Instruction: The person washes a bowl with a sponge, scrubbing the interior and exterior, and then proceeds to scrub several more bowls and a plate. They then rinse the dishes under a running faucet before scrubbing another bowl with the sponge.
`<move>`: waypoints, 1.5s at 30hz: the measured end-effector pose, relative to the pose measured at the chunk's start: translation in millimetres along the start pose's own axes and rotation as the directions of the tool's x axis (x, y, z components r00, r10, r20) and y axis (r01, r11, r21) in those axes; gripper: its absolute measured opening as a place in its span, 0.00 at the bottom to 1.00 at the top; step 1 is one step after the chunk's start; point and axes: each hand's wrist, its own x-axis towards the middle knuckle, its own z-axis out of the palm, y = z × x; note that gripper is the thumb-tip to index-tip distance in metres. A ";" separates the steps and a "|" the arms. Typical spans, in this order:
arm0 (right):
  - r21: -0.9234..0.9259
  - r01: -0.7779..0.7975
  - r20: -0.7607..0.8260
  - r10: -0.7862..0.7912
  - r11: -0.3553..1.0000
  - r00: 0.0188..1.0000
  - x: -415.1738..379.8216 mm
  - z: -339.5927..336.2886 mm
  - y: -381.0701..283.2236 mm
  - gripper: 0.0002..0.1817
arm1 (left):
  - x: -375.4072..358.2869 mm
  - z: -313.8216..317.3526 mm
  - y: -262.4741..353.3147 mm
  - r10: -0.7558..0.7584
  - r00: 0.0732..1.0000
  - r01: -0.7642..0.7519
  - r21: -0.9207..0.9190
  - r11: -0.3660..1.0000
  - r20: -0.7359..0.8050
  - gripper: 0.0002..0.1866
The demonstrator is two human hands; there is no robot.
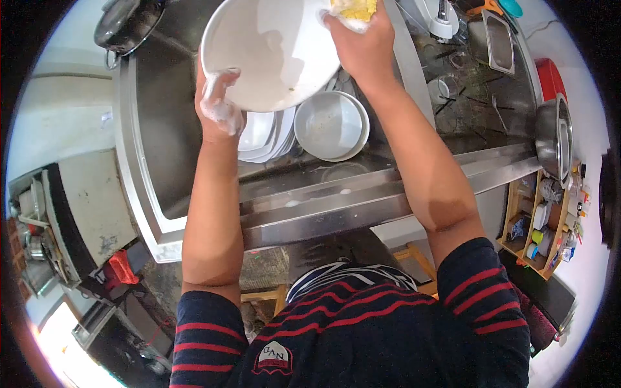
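Observation:
A large white bowl (259, 58) is tilted over the steel sink, its inside facing me. My left hand (218, 103), covered in suds, grips the bowl's rim at its lower left. Against the upper right rim, my right hand (365, 42) is closed on a foamy yellow sponge (356, 9). Beneath the bowl, stacked white plates (284, 139) lie in the sink, partly hidden by it. Beside them sit two nested pale bowls (330, 126). Part of some cutlery shows just above these bowls.
The sink's steel front edge (310, 216) runs between me and the dishes. A dark pot (129, 26) stands at the upper left. In the right basin are a glass (442, 89) and a steel pan (499, 42). A steel bowl (550, 139) stands at the far right, above a wooden shelf (533, 223).

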 end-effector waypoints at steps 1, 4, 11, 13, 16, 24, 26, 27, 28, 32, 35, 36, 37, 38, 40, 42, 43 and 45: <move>-0.052 -0.026 -0.048 0.024 0.998 0.999 -3.8 8.1 3.7 0.17 | -1.4 0.8 0.4 0.000 1.000 0.000 0.001 1.000 -0.001 0.17; 0.290 -0.554 0.186 0.522 0.781 0.833 -31.8 29.9 -0.2 0.16 | -6.8 2.2 4.0 0.551 0.820 -0.514 0.629 0.584 0.158 0.12; 0.468 -0.475 0.258 0.399 0.745 0.880 -16.3 27.8 23.5 0.14 | 2.4 -0.2 9.6 0.308 0.951 -0.310 0.054 0.949 0.036 0.09; 0.445 -0.431 0.210 0.377 0.785 0.902 -10.4 18.9 18.4 0.13 | 1.6 -4.3 2.2 0.401 0.913 -0.406 0.244 0.881 0.073 0.10; 0.319 -0.410 0.135 0.387 0.855 0.912 -20.7 30.3 14.6 0.13 | -5.0 9.3 8.4 0.479 0.878 -0.424 0.454 0.783 -0.007 0.13; 0.360 -0.866 0.731 0.472 0.346 0.493 -54.4 32.3 -28.6 0.15 | 4.6 -3.1 6.5 0.643 0.764 -0.535 0.611 0.584 0.055 0.13; 0.290 -0.847 0.727 0.474 0.445 0.498 -44.9 20.8 -30.5 0.17 | 6.4 -6.6 -0.4 0.504 0.861 -0.436 0.407 0.802 -0.070 0.14; 0.309 -0.798 0.640 0.507 0.517 0.577 -39.2 18.5 -25.7 0.18 | 9.9 5.3 14.2 0.186 0.921 -0.188 0.028 0.982 -0.343 0.16; 0.318 -0.745 0.547 0.528 0.587 0.649 -33.1 17.0 -20.5 0.19 | 13.4 14.8 29.2 -0.220 0.867 0.024 -0.404 0.915 -0.447 0.18; 0.083 -0.246 0.083 0.239 0.966 0.967 -14.9 4.6 -17.8 0.17 | 16.7 23.3 48.8 -0.354 0.830 0.139 -0.454 0.880 -0.432 0.21; 0.058 0.243 0.216 -0.250 0.968 0.944 -17.0 0.8 -20.2 0.21 | 17.3 25.8 40.8 -0.391 0.841 0.239 -0.393 0.888 -0.373 0.25; 0.054 0.242 0.215 -0.248 0.969 0.945 -18.6 0.8 -23.9 0.21 | 14.7 25.8 34.7 -0.394 0.841 0.241 -0.395 0.887 -0.371 0.25; -0.153 0.296 0.275 -0.247 0.943 0.929 -21.8 0.4 -33.2 0.21 | 9.6 25.4 26.9 -0.316 0.901 0.231 -0.288 0.929 -0.297 0.24; -0.348 0.350 0.335 -0.234 0.870 0.913 -24.3 -1.6 -44.9 0.22 | 5.5 24.0 19.3 -0.240 0.948 0.203 -0.181 0.962 -0.211 0.23; -0.534 0.237 0.442 0.030 0.811 0.896 -24.3 -5.7 -54.6 0.20 | 1.8 35.8 23.6 -0.219 0.959 0.191 -0.162 0.968 -0.179 0.23; -0.585 0.526 0.554 -0.168 0.618 0.815 -25.8 0.9 -30.4 0.18 | 1.5 46.7 30.7 -0.370 0.917 0.322 -0.267 0.908 -0.149 0.25; -0.587 0.523 0.551 -0.168 0.619 0.817 -27.4 1.7 -27.1 0.18 | 2.5 47.8 28.3 -0.384 0.913 0.335 -0.285 0.898 -0.136 0.27; -0.294 0.396 0.743 -0.052 0.870 0.667 -34.4 4.0 -25.4 0.16 | 0.8 47.4 25.9 -0.418 0.903 0.384 -0.245 0.890 -0.105 0.27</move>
